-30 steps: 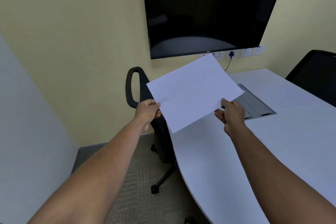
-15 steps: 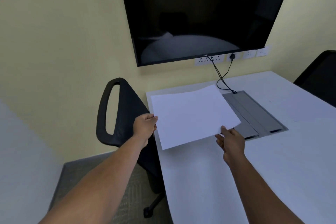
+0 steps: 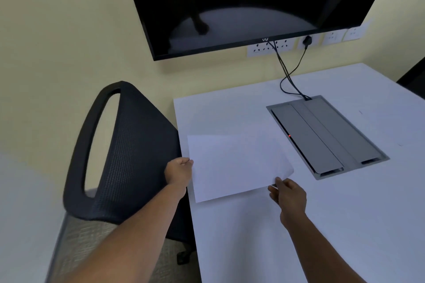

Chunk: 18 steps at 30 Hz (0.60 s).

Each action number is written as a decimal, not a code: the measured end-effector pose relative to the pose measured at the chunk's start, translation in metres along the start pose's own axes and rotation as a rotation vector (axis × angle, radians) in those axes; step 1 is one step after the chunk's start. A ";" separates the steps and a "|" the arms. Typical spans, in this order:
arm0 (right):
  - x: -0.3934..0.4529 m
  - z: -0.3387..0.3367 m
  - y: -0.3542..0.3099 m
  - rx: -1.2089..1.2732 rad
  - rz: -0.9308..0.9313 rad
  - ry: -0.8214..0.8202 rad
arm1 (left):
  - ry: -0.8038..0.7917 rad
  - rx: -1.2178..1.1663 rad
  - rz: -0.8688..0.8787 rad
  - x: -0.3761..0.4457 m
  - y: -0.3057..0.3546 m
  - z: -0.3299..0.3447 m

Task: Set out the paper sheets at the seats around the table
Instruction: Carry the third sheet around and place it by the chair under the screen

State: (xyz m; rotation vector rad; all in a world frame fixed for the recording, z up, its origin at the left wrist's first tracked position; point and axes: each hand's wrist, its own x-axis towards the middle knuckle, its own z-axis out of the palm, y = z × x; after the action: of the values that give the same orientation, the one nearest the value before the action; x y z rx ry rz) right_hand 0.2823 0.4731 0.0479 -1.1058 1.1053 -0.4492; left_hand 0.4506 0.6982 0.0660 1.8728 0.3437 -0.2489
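Observation:
A blank white paper sheet [image 3: 236, 165] lies flat or nearly flat on the white table [image 3: 264, 236], close to its left edge and in front of a black mesh chair [image 3: 128, 156]. My left hand [image 3: 179, 173] pinches the sheet's left edge. My right hand [image 3: 287, 194] grips its near right corner with thumb on top. Whether the sheet fully touches the tabletop is hard to tell.
A grey cable box lid [image 3: 326, 135] is set into the table right of the sheet, with black cables [image 3: 289, 76] running up to wall sockets. A large dark screen [image 3: 253, 0] hangs on the wall. Another dark chair [image 3: 414, 80] shows at the far right edge.
Both hands have brought the sheet down from mid-air to the tabletop by the black chair. The view has moved closer to the table and tilted down.

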 end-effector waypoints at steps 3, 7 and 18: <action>0.016 0.000 0.012 -0.045 0.003 0.035 | 0.002 0.020 -0.049 0.012 -0.013 0.014; 0.033 0.003 0.025 -0.100 0.015 0.060 | 0.013 0.052 -0.099 0.026 -0.031 0.027; 0.053 0.008 0.042 -0.353 -0.034 0.073 | 0.032 0.271 -0.091 0.052 -0.059 0.045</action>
State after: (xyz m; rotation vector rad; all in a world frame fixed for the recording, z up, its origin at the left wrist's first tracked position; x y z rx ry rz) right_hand 0.3035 0.4550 -0.0146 -1.4278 1.2630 -0.3299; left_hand 0.4784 0.6792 -0.0181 2.1325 0.4354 -0.3415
